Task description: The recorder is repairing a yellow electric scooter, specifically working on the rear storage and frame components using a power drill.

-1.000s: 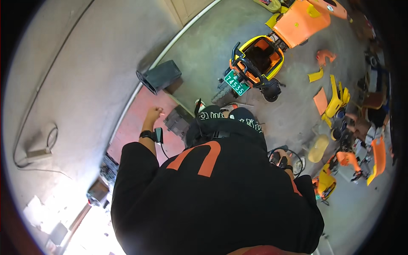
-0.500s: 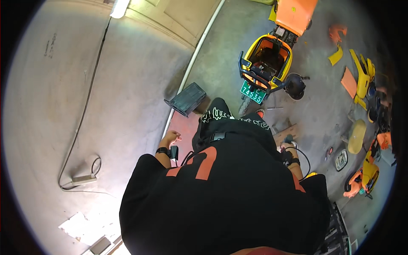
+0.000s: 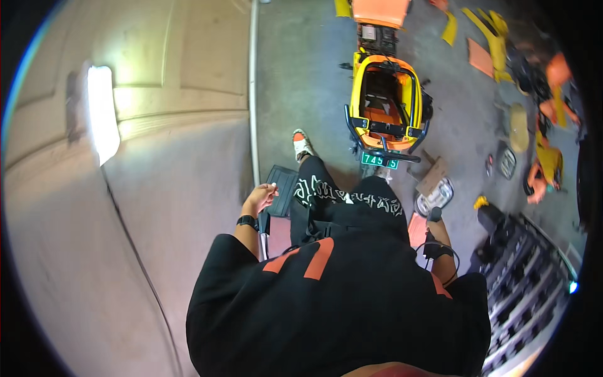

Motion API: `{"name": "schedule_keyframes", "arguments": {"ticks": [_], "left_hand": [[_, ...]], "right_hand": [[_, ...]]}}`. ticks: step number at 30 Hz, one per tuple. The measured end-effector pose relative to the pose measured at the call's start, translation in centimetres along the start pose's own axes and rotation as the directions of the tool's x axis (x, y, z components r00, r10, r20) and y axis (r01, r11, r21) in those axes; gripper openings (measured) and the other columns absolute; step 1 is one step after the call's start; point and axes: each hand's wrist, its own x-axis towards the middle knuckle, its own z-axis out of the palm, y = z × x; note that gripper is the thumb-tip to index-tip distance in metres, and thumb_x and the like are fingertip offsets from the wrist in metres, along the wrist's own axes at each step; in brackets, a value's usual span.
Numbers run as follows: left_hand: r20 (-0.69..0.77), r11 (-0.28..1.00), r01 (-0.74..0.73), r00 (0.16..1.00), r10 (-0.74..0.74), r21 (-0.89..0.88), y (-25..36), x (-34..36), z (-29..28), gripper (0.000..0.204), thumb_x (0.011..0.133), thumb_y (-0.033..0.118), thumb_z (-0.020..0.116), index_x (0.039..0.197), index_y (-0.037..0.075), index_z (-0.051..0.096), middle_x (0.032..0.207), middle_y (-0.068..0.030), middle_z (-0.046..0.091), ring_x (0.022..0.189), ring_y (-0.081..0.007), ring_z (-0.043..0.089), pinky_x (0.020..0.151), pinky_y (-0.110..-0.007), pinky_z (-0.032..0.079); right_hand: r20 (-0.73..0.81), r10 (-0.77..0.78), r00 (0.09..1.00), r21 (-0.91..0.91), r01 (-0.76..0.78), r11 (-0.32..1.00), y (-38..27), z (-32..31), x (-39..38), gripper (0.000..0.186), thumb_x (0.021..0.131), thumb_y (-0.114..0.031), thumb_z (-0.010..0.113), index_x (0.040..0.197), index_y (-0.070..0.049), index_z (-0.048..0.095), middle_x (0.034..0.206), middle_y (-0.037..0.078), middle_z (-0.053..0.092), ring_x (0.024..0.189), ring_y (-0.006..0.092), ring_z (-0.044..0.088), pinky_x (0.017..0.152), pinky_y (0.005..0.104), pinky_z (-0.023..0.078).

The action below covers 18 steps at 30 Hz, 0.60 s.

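My left hand (image 3: pixel 261 197) is raised beside a dark plastic box (image 3: pixel 286 183). Its fingers are curled in a pinch, and whatever may be between them is too small to make out. My right hand (image 3: pixel 440 231) is wrapped round a dark tool with a rounded end (image 3: pixel 434 215), whose kind I cannot tell. Ahead of me stands a yellow and orange scooter (image 3: pixel 358 94) with its front body open, black handlebars (image 3: pixel 380 154) and a green plate (image 3: pixel 379 161). An oval silver part (image 3: pixel 438 196) lies beyond my right hand.
A brown board (image 3: pixel 432 178) lies next to the oval part. Yellow and orange body panels (image 3: pixel 496 47) are strewn on the floor at right. A black slatted rack (image 3: pixel 527 289) stands close on my right. Along the left runs a wall with a pale pipe (image 3: pixel 254 94) and a lit lamp (image 3: pixel 105 113).
My view has turned, so the scooter and wall have swung round. A shoe of mine now shows, stepping forward at left. My left hand has risen in front of the dark box.
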Motion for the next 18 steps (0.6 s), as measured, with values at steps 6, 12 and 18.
{"name": "schedule_keyframes", "arguments": {"ticks": [6,12,18], "left_hand": [[0.007,0.985,-0.079,0.997,0.079,0.155,9.6,5.0,-6.1,0.02,0.098,0.017,0.053,0.083,0.007,0.059,0.064,0.0043,0.045,0.049,-0.0054,0.037,0.042,-0.02,0.029],[-0.044,0.912,0.039,0.999,-0.023,0.409,15.3,7.3,-9.5,0.024,0.101,0.023,0.052,0.098,0.004,0.065,0.072,-0.0018,0.062,0.049,-0.0073,0.041,0.046,-0.022,0.036],[-0.046,0.675,-0.049,0.991,0.122,0.736,23.4,8.1,-4.7,0.021,0.097,0.022,0.057,0.092,0.004,0.066,0.081,-0.0022,0.068,0.045,-0.0084,0.038,0.041,-0.028,0.03]], "right_hand": [[0.045,0.149,0.988,0.108,-0.153,0.982,-1.0,7.2,-12.8,0.029,0.078,-0.021,0.064,0.102,-0.004,0.062,0.085,0.012,0.066,0.076,0.0248,0.064,0.074,0.0339,0.052],[0.065,0.179,0.982,0.264,-0.19,0.946,-2.1,14.8,-18.5,0.029,0.078,-0.021,0.065,0.102,-0.004,0.063,0.085,0.012,0.067,0.077,0.0248,0.064,0.074,0.034,0.052],[0.061,0.153,0.986,0.434,-0.164,0.886,-1.3,21.8,-19.2,0.029,0.078,-0.022,0.065,0.102,-0.004,0.064,0.086,0.012,0.067,0.077,0.0248,0.065,0.075,0.034,0.052]]}}
